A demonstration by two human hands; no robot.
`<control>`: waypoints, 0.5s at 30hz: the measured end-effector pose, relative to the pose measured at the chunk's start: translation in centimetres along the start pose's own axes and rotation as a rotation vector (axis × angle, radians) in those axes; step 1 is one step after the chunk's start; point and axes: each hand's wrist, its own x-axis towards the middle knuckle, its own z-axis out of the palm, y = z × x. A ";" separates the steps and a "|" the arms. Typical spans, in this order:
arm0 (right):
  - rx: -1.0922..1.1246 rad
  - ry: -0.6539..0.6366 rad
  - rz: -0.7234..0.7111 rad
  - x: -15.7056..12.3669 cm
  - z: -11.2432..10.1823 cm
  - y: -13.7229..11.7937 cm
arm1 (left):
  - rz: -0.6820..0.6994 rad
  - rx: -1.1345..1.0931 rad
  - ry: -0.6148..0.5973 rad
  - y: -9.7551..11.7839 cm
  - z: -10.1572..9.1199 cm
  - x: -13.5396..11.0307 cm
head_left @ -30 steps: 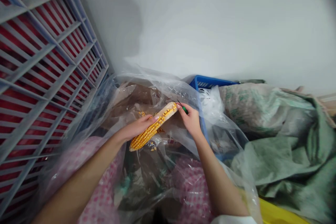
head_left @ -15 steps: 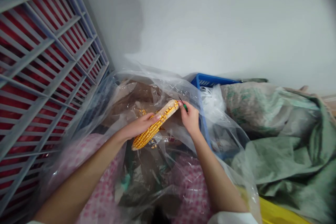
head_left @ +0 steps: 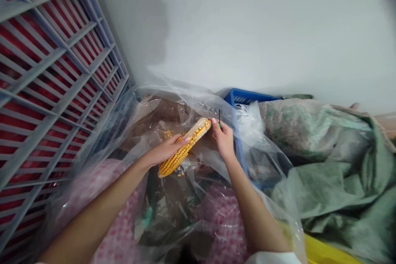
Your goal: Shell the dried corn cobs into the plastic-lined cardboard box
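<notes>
My left hand (head_left: 165,149) grips a yellow corn cob (head_left: 185,146) from underneath, holding it slanted over a clear plastic bag (head_left: 173,103). The cob's far end is partly bare of kernels. My right hand (head_left: 223,138) is closed around a small tool with a green handle and a thin dark metal tip (head_left: 219,117). That tip stands upright beside the cob's far end. A few loose kernels (head_left: 168,134) lie in the bag below.
A grey slatted crate (head_left: 52,74) holding red things leans at the left. A blue basket (head_left: 244,95) stands behind the bag, green-white woven sacks (head_left: 334,152) lie at the right, and a yellow edge (head_left: 328,251) shows at the bottom right. A white wall rises behind.
The tool's tip has swung from lying slanted against the cob's end to pointing upright. The cob and my left hand have barely shifted.
</notes>
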 end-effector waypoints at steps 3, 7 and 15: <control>0.087 0.040 0.030 0.0 0.2 -0.1 | 0.026 0.014 -0.006 -0.3 0.1 0.1; 0.316 0.032 0.127 0.1 0.0 -0.4 | 0.073 0.030 0.004 0.0 0.1 0.0; 0.819 -0.419 0.702 -0.3 -0.6 -1.7 | 0.215 0.265 0.058 0.6 0.0 0.1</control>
